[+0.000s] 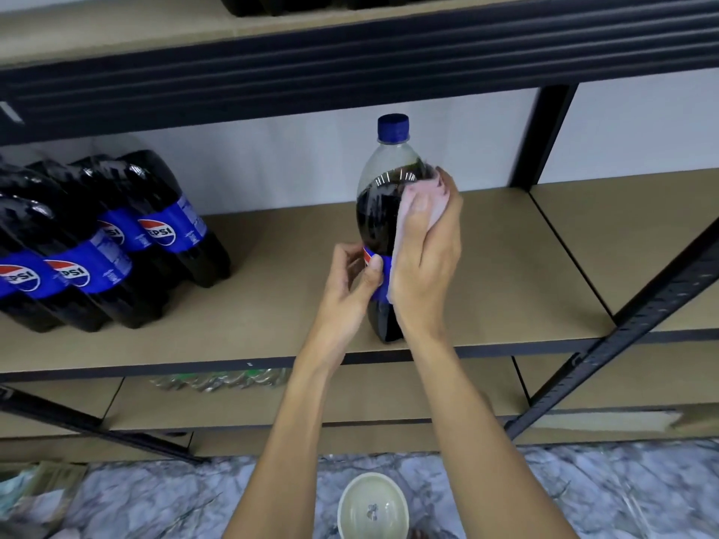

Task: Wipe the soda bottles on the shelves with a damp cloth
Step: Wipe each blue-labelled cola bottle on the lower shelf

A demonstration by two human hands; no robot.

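Forearms reach forward; left hand (350, 284) grips bottle (378, 212) low, right hand (426, 262) higher, curled over cloth (422, 202).

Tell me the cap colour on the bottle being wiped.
Blue: the cap on the bottle shows best in the head view.

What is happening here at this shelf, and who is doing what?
A person is wiping one soda bottle that stands upright on the middle shelf. The right hand holds a pale pink cloth against the bottle's side, while the left hand grips the bottle at its blue label. The other bottles are grouped further left on the same shelf, untouched. A bowl sits on the floor below.
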